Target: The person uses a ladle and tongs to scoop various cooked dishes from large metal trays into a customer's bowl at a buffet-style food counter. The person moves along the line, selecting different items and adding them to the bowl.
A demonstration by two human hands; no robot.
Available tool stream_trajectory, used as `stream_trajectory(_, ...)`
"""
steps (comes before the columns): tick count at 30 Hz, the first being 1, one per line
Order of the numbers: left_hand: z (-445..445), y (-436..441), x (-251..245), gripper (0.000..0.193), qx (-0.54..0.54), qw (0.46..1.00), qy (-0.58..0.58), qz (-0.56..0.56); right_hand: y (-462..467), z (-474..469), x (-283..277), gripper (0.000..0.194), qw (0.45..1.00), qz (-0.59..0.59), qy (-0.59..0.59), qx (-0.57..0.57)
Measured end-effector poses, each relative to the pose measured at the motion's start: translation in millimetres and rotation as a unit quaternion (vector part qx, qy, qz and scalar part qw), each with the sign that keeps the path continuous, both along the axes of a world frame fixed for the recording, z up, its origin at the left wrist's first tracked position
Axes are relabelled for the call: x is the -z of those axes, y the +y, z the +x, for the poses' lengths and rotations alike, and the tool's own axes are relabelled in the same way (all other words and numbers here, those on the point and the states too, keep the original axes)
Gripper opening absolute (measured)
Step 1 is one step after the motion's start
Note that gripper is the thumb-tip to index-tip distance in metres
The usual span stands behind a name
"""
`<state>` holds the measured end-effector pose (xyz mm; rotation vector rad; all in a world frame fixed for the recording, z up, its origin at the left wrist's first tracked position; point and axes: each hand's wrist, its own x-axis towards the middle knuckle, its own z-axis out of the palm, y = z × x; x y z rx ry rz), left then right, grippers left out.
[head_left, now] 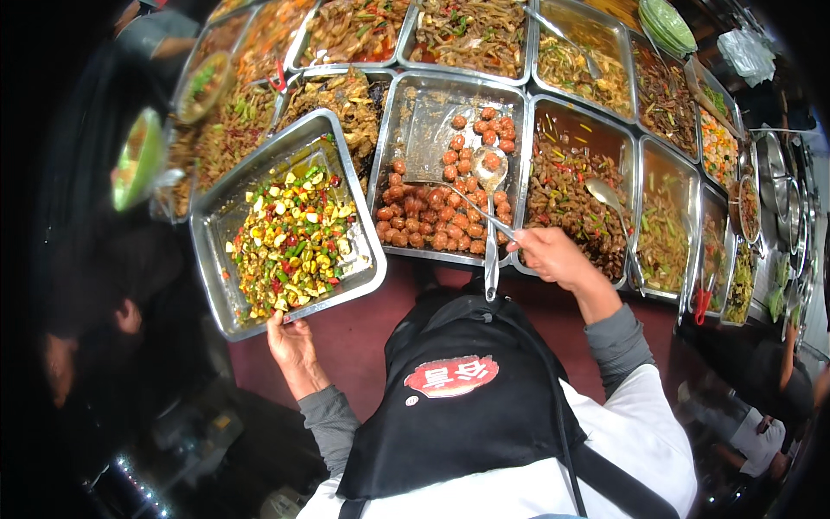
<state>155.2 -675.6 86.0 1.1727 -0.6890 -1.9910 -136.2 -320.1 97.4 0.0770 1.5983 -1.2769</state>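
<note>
My left hand (295, 353) grips the near edge of a steel tray (209, 253), thumb at its rim. Chopped egg with green and red peppers (295, 240) covers part of that tray's bottom. The tray sits askew, overlapping the pan of browned food (340, 107) behind it. In my right hand (551, 256) is the handle of a metal spoon (483, 214), which reaches left over glazed meatballs (447, 230); its bowl is hard to make out among them. A second large spoon (491, 250) rests in the meatball tray (450, 81), one meatball in its bowl and its handle over the front rim.
Pans of cooked dishes surround this spot, including sliced meat (574, 207) with a serving spoon (606, 194) on the right. Green plates (668, 26) are stacked at the far right. People stand on both sides; one person's hand (128, 316) shows at left.
</note>
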Motion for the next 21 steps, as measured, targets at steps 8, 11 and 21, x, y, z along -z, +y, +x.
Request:
stream_trajectory(8,-11,5,-11,0.01,0.036,0.999,-0.018,-0.013,-9,-75,22,0.038,0.974,0.103,0.161,0.122)
stream_trajectory(11,-12,5,-12,0.01,0.036,0.999,-0.016,-0.01,-17,-65,35,0.036,0.984,0.098,0.113,0.097)
stream_trajectory(21,-27,9,-29,0.014,0.075,0.996,-0.037,-0.022,5,-15,-6,0.036,0.988,0.026,0.145,-0.038)
